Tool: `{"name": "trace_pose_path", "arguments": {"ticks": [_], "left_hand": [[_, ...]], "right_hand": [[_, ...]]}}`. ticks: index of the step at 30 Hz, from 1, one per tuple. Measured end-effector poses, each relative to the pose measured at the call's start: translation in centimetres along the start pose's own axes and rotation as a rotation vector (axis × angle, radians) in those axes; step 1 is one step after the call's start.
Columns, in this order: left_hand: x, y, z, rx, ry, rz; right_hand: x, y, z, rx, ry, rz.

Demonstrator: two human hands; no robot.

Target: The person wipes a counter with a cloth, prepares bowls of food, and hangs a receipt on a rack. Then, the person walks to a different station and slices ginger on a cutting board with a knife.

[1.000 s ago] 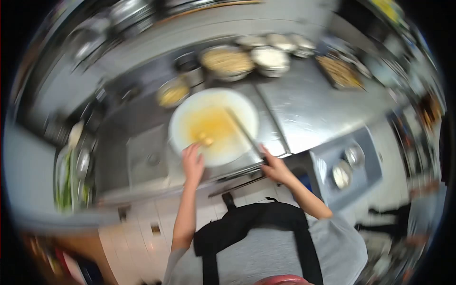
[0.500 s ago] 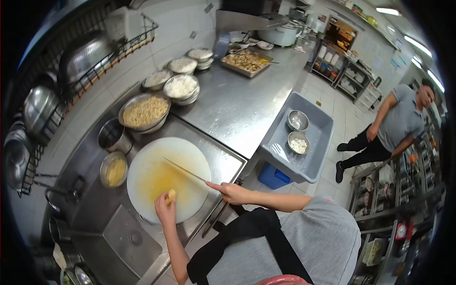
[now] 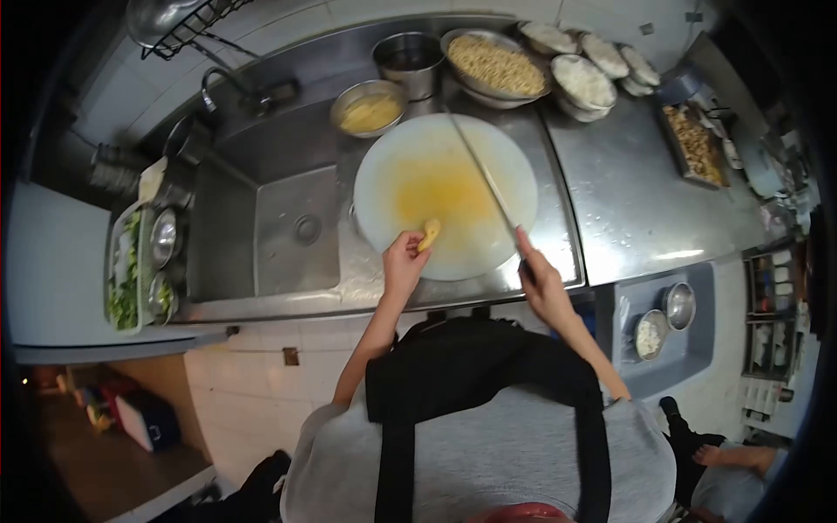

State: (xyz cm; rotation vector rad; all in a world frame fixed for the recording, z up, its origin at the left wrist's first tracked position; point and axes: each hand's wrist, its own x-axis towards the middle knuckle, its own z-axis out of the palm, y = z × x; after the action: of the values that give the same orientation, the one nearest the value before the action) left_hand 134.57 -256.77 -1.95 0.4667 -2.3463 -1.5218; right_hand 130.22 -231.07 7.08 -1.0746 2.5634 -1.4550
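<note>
A white round cutting board, stained yellow in the middle, lies on the steel counter. Over its near left edge, my left hand pinches a small, pale yellow root piece, possibly ginger. My right hand is closed around the dark handle of a long knife. The blade slants across the right half of the board, its tip pointing to the far edge. Just behind the board stands a metal bowl holding yellow pieces in it.
A steel sink lies to the left. Behind the board are a deep pot, a bowl of brownish shreds and bowls of white food. Below right is a grey tub with bowls; another person stands beyond it.
My view has swung left and down, bringing the sink fully into sight. My left hand still grips the yellow piece, and my right hand still grips the knife.
</note>
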Motion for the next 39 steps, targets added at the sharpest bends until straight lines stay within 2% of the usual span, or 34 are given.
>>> {"name": "trace_pose_path", "arguments": {"ticks": [2,4,6,10,11,13,18,22,24,28,30,34,36,37,39], "left_hand": [[0.0,-1.8,0.4,-0.33,0.015,-0.085],[-0.2,-1.3,-0.2,-0.35,0.007,-0.101],[-0.3,0.2,-0.5,-0.709,-0.022,-0.452],[-0.7,0.8,-0.7,-0.744,-0.048,-0.536],[-0.7,0.5,-0.6,-0.764,-0.061,-0.513],[-0.5,0.8,-0.5,-0.791,-0.068,-0.486],[0.1,0.9,-0.6,-0.583,-0.089,-0.428],[-0.2,1.5,-0.8,-0.566,-0.017,-0.37],[0.4,1.1,-0.6,-0.43,-0.013,-0.142],[3.5,-0.4,-0.1,-0.269,-0.109,-0.09],[4.2,-0.2,0.2,-0.073,0.076,0.062],[2.2,1.9,0.5,0.045,0.121,-0.01],[1.1,2.3,0.9,0.235,0.155,0.167],[1.1,2.4,1.1,0.232,0.145,0.162],[1.1,2.3,1.5,0.382,0.2,0.304]], "right_hand": [[0.1,-0.1,-0.5,-0.069,-0.042,0.075],[-0.5,2.0,-0.3,-0.072,-0.077,0.104],[-0.9,4.6,-0.2,-0.052,-0.218,0.142],[-0.8,4.2,-1.3,0.016,-0.096,0.026],[-0.4,3.4,-2.1,0.02,-0.126,0.086],[0.2,3.3,-2.3,0.022,-0.122,0.073],[0.8,4.4,-2.5,0.002,-0.206,0.016],[1.0,4.1,-1.9,0.055,-0.296,0.016],[1.3,4.3,-1.3,0.052,-0.313,-0.009],[1.9,5.2,-0.6,-0.002,-0.393,-0.023],[1.9,5.3,-0.6,-0.033,-0.419,-0.015],[0.8,5.2,-0.4,-0.026,-0.449,0.035],[0.2,5.1,-0.3,-0.018,-0.445,0.062],[-0.1,5.1,-0.3,-0.005,-0.437,0.064],[-0.5,5.0,-0.3,0.01,-0.428,0.077]]}}
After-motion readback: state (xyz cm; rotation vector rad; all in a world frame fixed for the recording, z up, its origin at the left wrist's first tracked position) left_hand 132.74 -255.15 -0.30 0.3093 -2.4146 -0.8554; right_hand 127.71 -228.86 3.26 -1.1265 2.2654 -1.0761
